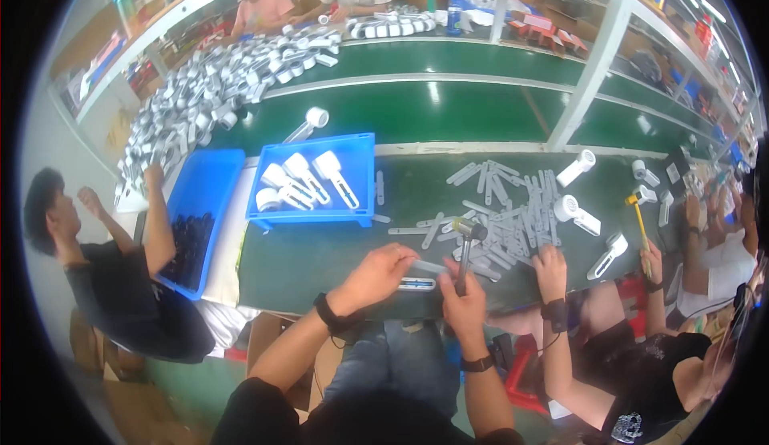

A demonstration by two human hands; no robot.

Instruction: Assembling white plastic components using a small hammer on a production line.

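Note:
My left hand [380, 275] is closed, pinching one end of a flat grey plastic strip [429, 266]. Below the strip lies a white slotted handle piece [416, 284] with a dark and blue inside, at the table's near edge; whether it is attached to anything is hidden. My right hand [464, 299] is wrapped round the handle of a small hammer [469, 230], its head pointing up and away from me. The strip's far end comes close to the right thumb; contact is unclear. Several loose grey strips [513, 225] are heaped just beyond the hammer.
A blue tray [312, 217] holds several white round-headed devices; left of it, a blue bin [191, 291] contains dark parts. More devices [577, 214] lie right of the strips. A co-worker's hand [652, 265] grips a yellow hammer [638, 214]. A large white pile [208, 84] covers the far left.

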